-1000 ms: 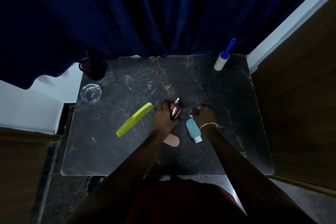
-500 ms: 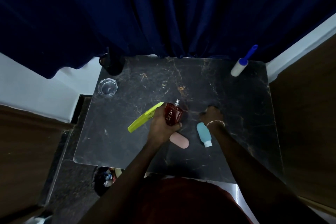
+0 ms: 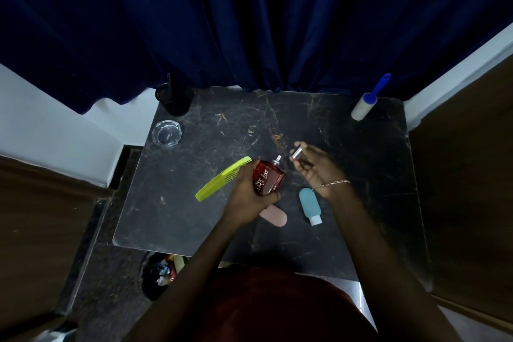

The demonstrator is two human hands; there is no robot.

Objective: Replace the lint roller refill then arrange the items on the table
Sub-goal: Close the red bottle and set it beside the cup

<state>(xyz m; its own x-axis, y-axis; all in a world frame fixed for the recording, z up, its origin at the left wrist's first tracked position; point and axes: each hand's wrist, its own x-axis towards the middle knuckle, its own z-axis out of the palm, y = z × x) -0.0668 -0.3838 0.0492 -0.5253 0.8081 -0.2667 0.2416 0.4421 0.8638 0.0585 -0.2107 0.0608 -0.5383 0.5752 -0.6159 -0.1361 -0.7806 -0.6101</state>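
Head camera view: the left hand (image 3: 247, 197) grips a red perfume bottle (image 3: 268, 179) above the middle of the black marble table (image 3: 211, 147), while the right hand (image 3: 313, 166) pinches its silver cap (image 3: 296, 153) beside the sprayer. A lint roller (image 3: 366, 101) lies at the far right corner; a yellow-green comb (image 3: 220, 179), pink case (image 3: 274, 216) and blue travel bottle (image 3: 310, 205) lie near the hands.

I see lint roller (image 3: 364, 105), white roll, blue handle, lying at table's (image 3: 319, 125) far right corner, handle pointing away. Red perfume bottle (image 3: 268, 180) uncapped, tilted, held above table. Yellow-green comb (image 3: 222, 178), pink case (image 3: 274, 216), teal bottle (image 3: 310, 205) lying flat.
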